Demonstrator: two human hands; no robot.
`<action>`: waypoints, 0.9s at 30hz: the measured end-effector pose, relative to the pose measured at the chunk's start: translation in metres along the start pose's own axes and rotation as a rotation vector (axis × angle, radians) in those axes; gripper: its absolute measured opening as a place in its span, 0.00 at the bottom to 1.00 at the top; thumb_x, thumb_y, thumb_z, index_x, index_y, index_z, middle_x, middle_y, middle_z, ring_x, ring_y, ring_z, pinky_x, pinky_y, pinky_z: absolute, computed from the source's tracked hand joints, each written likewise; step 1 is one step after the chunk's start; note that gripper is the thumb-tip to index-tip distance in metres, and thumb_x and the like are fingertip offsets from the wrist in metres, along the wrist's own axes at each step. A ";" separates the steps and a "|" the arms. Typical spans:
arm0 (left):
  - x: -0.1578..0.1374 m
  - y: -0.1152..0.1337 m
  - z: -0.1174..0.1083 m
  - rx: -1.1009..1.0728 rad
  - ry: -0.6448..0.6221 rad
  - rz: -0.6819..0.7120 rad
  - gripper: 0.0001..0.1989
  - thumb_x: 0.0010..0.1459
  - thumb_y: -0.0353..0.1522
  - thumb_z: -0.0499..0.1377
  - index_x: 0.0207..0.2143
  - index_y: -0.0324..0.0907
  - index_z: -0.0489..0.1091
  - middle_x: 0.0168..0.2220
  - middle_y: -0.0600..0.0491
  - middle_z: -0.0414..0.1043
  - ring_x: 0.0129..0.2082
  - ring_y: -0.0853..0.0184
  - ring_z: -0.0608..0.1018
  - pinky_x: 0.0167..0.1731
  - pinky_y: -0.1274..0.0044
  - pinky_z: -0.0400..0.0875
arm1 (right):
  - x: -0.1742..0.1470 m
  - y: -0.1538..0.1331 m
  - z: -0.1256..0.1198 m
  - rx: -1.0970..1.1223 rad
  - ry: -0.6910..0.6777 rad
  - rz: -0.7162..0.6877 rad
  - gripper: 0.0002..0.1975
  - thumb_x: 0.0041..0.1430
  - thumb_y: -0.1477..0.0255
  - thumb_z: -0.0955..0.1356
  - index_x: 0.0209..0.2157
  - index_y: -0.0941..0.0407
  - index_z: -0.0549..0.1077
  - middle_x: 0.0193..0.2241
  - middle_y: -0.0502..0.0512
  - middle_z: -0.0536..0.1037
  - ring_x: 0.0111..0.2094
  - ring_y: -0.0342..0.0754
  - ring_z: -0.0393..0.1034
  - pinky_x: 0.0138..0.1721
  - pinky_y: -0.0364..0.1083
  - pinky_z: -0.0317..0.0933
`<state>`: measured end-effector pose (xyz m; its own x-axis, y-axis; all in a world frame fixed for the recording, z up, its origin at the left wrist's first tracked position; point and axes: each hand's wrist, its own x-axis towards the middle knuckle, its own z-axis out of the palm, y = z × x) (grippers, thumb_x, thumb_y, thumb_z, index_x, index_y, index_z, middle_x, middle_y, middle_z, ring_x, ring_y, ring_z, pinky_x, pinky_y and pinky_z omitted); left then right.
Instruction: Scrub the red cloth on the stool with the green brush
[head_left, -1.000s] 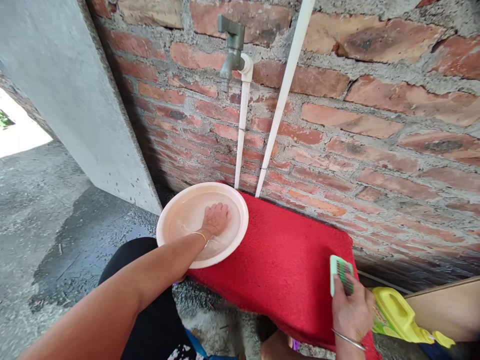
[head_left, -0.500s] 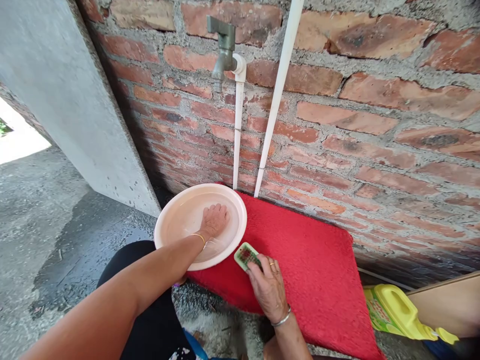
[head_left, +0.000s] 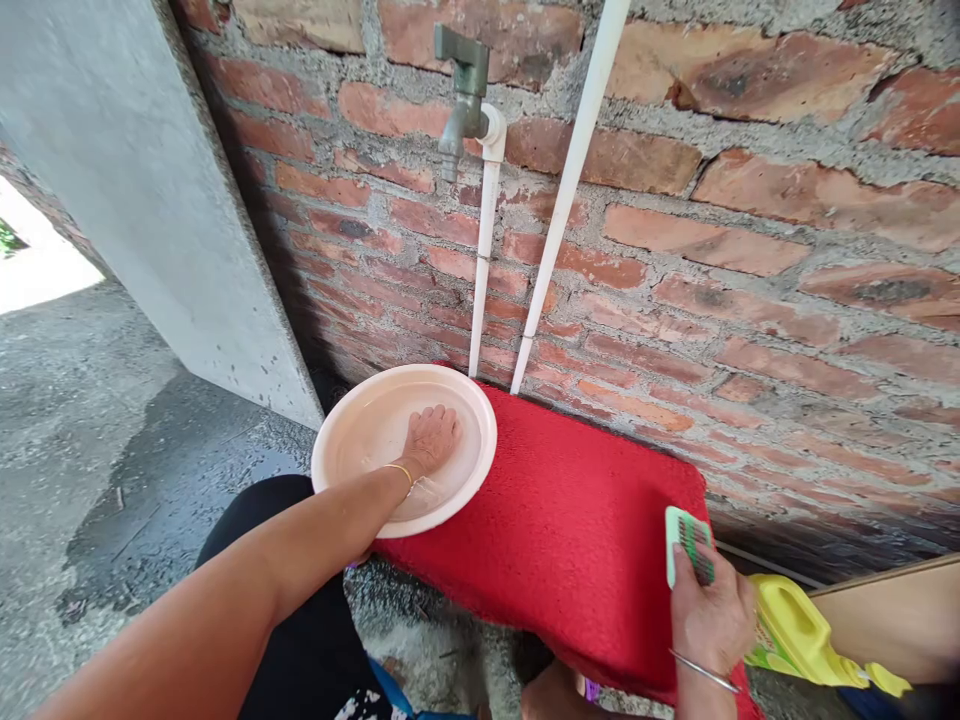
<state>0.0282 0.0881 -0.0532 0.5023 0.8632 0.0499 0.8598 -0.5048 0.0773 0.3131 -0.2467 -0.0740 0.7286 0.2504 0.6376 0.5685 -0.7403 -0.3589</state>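
A pale pink basin [head_left: 341,505] with clear water in it stands on the left end of the red cloth-covered surface [head_left: 555,520]. My left hand [head_left: 433,440] is down inside the basin, its back facing up and its fingers curled under; whatever lies beneath them is hidden. Over at the right end of the red cloth, my right hand [head_left: 716,605] grips a pale green scrubbing brush [head_left: 679,525] whose darker green bristle rows show beside the thumb. I cannot tell whether the brush touches the cloth.
Above the basin, a tap [head_left: 463,90] juts from the brick wall [head_left: 705,330], and a slanting white pipe [head_left: 566,190] runs down it. A yellow bottle [head_left: 795,625] lies right of the cloth, near a wooden board [head_left: 892,610]. A grey slab [head_left: 172,200] leans at left above wet floor.
My right hand has carried the brush from beside the basin to the far right end of the red cloth. My left hand stays in the basin. The view has shifted slightly.
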 end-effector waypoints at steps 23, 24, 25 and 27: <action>0.002 -0.001 0.003 0.028 0.010 -0.001 0.16 0.69 0.34 0.45 0.44 0.40 0.71 0.46 0.42 0.73 0.47 0.54 0.72 0.45 0.62 0.59 | -0.037 -0.066 0.019 0.201 -0.214 -0.486 0.21 0.69 0.55 0.60 0.41 0.54 0.78 0.38 0.60 0.76 0.38 0.52 0.70 0.40 0.50 0.63; 0.002 -0.001 0.004 0.025 0.017 0.001 0.16 0.69 0.33 0.45 0.44 0.40 0.71 0.45 0.42 0.73 0.47 0.54 0.72 0.45 0.62 0.59 | -0.026 -0.046 0.019 0.139 -0.171 -0.389 0.24 0.67 0.52 0.60 0.40 0.55 0.79 0.36 0.60 0.76 0.35 0.52 0.69 0.37 0.50 0.62; 0.002 -0.002 0.004 0.023 0.022 0.004 0.16 0.69 0.34 0.45 0.44 0.40 0.71 0.45 0.42 0.73 0.46 0.54 0.72 0.45 0.62 0.59 | -0.018 -0.028 0.018 0.078 -0.132 -0.291 0.27 0.66 0.49 0.60 0.39 0.55 0.79 0.34 0.60 0.75 0.33 0.52 0.67 0.35 0.50 0.61; 0.002 -0.002 0.006 0.016 0.027 0.013 0.16 0.69 0.34 0.45 0.44 0.40 0.71 0.45 0.42 0.73 0.47 0.53 0.72 0.45 0.62 0.59 | -0.005 0.000 0.013 -0.018 -0.066 -0.105 0.29 0.63 0.46 0.60 0.39 0.55 0.80 0.32 0.59 0.74 0.31 0.53 0.66 0.32 0.51 0.58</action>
<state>0.0278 0.0913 -0.0590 0.5109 0.8561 0.0776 0.8548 -0.5155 0.0601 0.3141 -0.2399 -0.0864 0.6892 0.3673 0.6245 0.6365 -0.7188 -0.2797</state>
